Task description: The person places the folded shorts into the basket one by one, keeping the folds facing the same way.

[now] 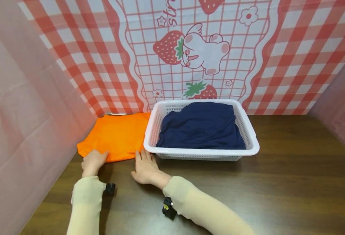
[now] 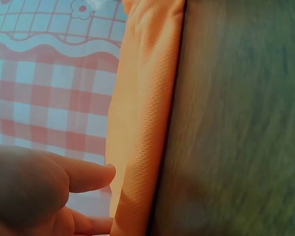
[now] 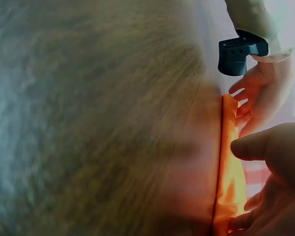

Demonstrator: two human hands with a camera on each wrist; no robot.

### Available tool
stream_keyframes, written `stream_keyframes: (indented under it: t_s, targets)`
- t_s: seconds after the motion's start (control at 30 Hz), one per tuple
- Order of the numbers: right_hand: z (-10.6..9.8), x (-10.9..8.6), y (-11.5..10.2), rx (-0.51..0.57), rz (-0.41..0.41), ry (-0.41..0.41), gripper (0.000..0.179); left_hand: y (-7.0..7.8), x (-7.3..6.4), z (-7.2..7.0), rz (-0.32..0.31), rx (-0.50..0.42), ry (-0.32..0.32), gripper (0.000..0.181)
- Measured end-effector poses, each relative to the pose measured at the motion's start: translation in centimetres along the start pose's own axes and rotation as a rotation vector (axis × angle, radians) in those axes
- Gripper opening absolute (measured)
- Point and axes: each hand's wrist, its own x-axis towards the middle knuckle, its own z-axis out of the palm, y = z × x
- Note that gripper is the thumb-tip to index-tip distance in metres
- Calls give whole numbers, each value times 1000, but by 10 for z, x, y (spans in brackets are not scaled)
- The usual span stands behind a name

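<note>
A bright orange cloth (image 1: 116, 135) with a fine-textured weave lies spread on the table, left of a white plastic basket (image 1: 200, 151). My left hand (image 1: 94, 161) rests at the cloth's near left edge. In the left wrist view, the thumb (image 2: 91, 177) is straight and touches the cloth (image 2: 147, 98). My right hand (image 1: 146, 169) lies at the near right edge, beside the basket's corner, with fingers extended onto the orange fabric. Both hands show in the right wrist view, the left hand (image 3: 265, 96) farther off. Dark navy fabric (image 1: 201, 127) sits inside the basket.
Behind the table hangs a red-and-white checked curtain (image 1: 107, 65) with strawberry prints. A pale pink sheet (image 1: 25, 107) borders the left side, and another pink sheet (image 1: 339, 85) stands at the right. Brown wooden tabletop (image 1: 292, 182) extends right and in front of the basket.
</note>
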Motion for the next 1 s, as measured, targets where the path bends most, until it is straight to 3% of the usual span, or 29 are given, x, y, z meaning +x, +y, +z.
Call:
stream_keyframes:
  t_s: [0.43, 0.77, 1.0]
  targets:
    - [-1, -12, -13, -245, -27, 24, 64, -9, -12, 3, -102, 16, 9, 75]
    - [2, -14, -20, -305, 39, 50, 60, -12, -23, -3, -47, 92, -57, 69]
    - [0, -16, -22, -325, -5, 109, 48, -17, -31, -6, -47, 72, -64, 69]
